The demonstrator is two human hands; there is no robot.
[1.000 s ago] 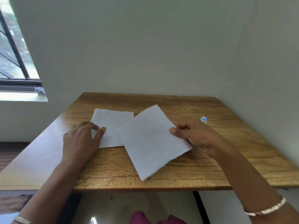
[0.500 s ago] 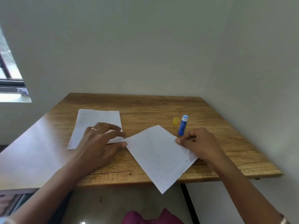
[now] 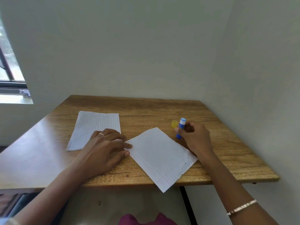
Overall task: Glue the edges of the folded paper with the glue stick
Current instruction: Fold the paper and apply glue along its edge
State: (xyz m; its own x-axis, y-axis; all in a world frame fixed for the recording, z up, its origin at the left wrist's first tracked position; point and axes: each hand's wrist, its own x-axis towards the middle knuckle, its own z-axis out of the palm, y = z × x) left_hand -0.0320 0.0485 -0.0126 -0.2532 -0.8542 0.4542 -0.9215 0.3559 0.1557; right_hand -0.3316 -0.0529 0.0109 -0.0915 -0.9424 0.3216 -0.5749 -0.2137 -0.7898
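Wood-grain surface set into a corner of pale walls; its near edge runs across the lower frame, and its right edge stops short of the right wall.

Writing: glue stick has a blue body with a white band near the top; any label text is too small to read. Both sheets are ruled and carry no legible writing; one small dark dot shows near the right corner of the paper.

Hands: right hand is curled round the glue stick, grip closed on it, thumb tip on its left side. The stick stands roughly upright, base on or just above the surface; I cannot tell which. Left hand lies palm down with fingers spread, grip loose and holding nothing, index tip and thumb tip touching the left corner of the paper. A ring shows on one finger. A bracelet sits on the right wrist.

Layout: paper lies flat, rotated diagonally, its near corner overhanging the near edge of the surface. A second sheet lies squarer to the left rear, its near right part under the left hand. A yellow cap stands just left of the stick, apart from the paper.

Room: bare wood at the rear, along the right side and at the far left.
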